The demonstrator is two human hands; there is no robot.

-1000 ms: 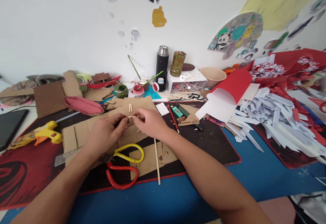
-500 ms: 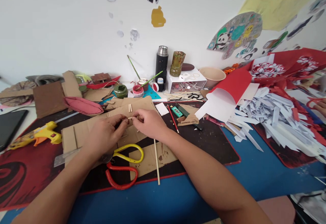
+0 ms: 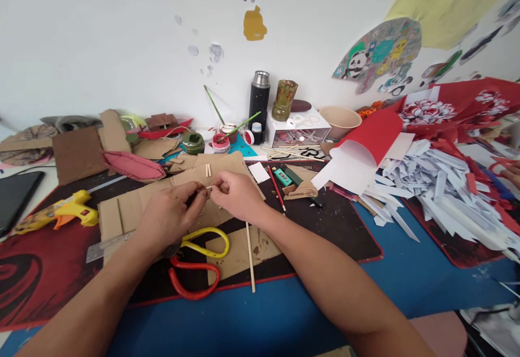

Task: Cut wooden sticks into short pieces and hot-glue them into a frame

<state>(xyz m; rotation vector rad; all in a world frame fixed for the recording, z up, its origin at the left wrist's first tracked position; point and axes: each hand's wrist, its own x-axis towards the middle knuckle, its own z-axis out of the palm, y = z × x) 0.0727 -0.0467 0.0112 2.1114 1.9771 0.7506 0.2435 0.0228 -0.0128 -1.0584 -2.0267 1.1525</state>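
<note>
Over a cardboard sheet (image 3: 140,197), my left hand (image 3: 173,211) and my right hand (image 3: 235,192) meet, fingers closed in a pinch. Between their fingertips shows a short, pale wooden stick (image 3: 209,187); each hand grips one end, partly covered by fingers. Just beyond lie short cut stick pieces (image 3: 208,170) on the cardboard. A longer wooden stick (image 3: 249,259) runs toward me below my right wrist. Scissors (image 3: 205,243) with one yellow and one red handle lie by my left wrist, their blades hidden. A clear ruler (image 3: 108,246) is partly under my left forearm.
At left are a yellow glue gun (image 3: 60,213) and a black tablet (image 3: 18,200). Paint jars (image 3: 193,143) and a black flask (image 3: 259,99) stand at the back. White paper strips (image 3: 439,189) pile up at right, near another person's hand (image 3: 512,173).
Both hands stay almost in place, still pinching the short stick. The view has shifted very slightly; nothing else has visibly moved.
</note>
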